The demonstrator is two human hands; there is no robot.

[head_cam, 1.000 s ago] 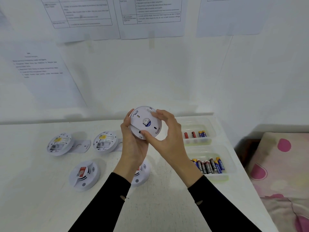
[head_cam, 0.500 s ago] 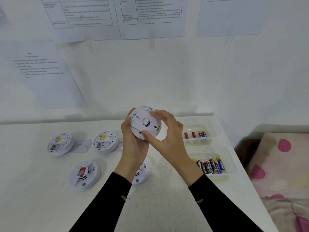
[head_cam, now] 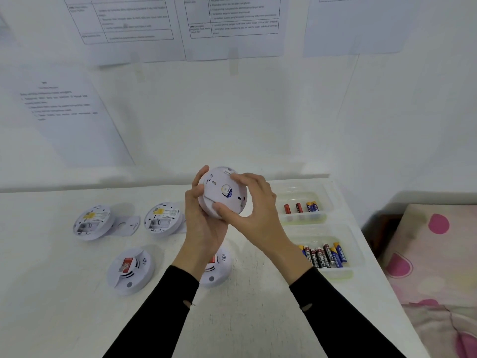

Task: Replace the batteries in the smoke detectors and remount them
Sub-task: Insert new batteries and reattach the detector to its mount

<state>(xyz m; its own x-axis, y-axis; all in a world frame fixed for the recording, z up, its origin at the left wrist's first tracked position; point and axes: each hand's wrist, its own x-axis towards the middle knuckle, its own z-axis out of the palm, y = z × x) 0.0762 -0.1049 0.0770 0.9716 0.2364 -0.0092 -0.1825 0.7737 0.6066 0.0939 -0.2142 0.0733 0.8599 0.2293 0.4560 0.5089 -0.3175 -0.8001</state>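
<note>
I hold a round white smoke detector (head_cam: 224, 193) above the table, its back plate facing me. My left hand (head_cam: 204, 220) grips its left rim from below. My right hand (head_cam: 254, 210) grips the plate, thumb on the lower edge and fingers over the top. On the table lie two detectors with their backs up and open compartments (head_cam: 92, 222) (head_cam: 162, 218), one detector face up (head_cam: 130, 270), and another (head_cam: 218, 267) partly hidden under my left wrist. A loose mounting plate (head_cam: 128, 224) lies between the two back-up detectors.
Two clear trays stand at the table's right: the far tray (head_cam: 320, 196) holds a few batteries, the near tray (head_cam: 353, 257) holds several. The white table (head_cam: 245, 319) ends at the right near a pink-dotted cushion (head_cam: 438, 254). Printed sheets hang on the wall behind.
The back plate has turned a little in my hands; its centre sticker sits at a different angle. My right fingers have shifted along the rim. The detector stays at the same height.
</note>
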